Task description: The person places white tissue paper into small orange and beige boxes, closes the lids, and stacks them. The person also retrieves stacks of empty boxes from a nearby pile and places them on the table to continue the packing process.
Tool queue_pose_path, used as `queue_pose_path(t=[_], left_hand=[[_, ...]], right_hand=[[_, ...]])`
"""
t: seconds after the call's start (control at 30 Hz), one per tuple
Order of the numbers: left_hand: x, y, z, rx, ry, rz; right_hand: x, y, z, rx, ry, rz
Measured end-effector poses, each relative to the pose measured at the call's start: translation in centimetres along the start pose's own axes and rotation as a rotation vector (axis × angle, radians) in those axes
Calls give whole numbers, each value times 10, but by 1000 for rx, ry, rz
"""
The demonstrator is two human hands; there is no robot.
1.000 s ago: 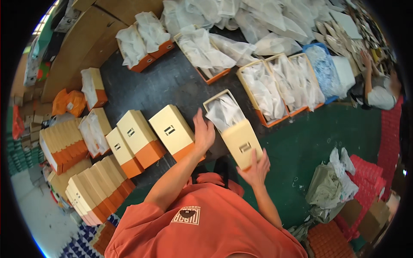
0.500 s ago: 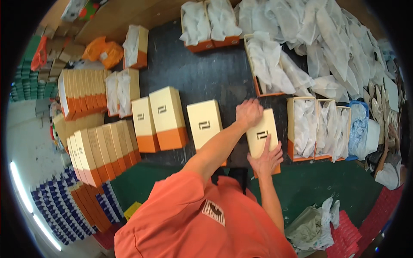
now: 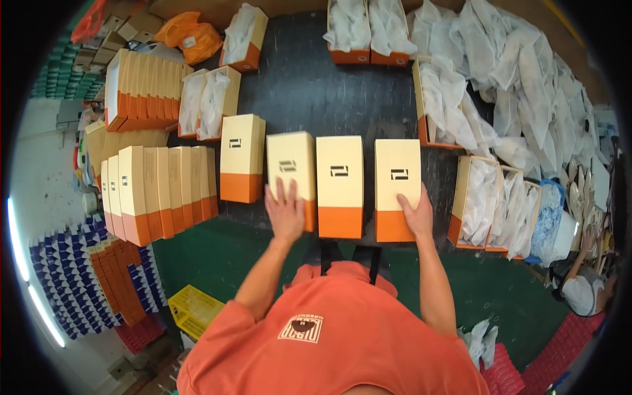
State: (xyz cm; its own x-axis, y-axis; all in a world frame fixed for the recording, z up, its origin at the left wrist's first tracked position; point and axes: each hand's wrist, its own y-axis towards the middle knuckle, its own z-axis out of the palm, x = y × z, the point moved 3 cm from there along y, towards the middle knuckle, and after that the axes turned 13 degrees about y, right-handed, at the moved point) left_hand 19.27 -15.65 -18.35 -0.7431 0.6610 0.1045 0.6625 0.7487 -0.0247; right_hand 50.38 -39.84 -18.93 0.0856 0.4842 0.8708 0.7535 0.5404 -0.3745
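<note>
Left hand (image 3: 286,214) lay spread-fingered on a blurred cream-and-orange box (image 3: 289,156); right hand (image 3: 419,214) touched another box (image 3: 394,160), thumb on top, grip indeterminable. Both boxes lay on the dark table (image 3: 293,85), flanking a third box (image 3: 340,187).

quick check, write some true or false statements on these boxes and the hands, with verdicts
1. The left hand touches a closed, oblong cream-and-orange cardboard box. True.
2. The right hand rests on a yellow plastic crate. False: it is at the right side of another cream-and-orange box.
3. A third closed box sits between those two. True.
4. The crumpled orange plastic bag lies at the picture's upper right. False: it lies at the upper left.
</note>
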Motion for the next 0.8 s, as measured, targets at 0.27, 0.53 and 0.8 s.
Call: queue_pose_path(t=[0.27, 0.53, 0.8], left_hand=[[25, -7, 18, 336, -1085, -436], [158, -50, -239, 2, -838, 11], [539, -88, -354, -530, -1586, 74]], right_hand=[[2, 14, 30, 25, -24, -25], [17, -3, 118, 359, 901, 17], [384, -151, 352, 767, 969, -653]])
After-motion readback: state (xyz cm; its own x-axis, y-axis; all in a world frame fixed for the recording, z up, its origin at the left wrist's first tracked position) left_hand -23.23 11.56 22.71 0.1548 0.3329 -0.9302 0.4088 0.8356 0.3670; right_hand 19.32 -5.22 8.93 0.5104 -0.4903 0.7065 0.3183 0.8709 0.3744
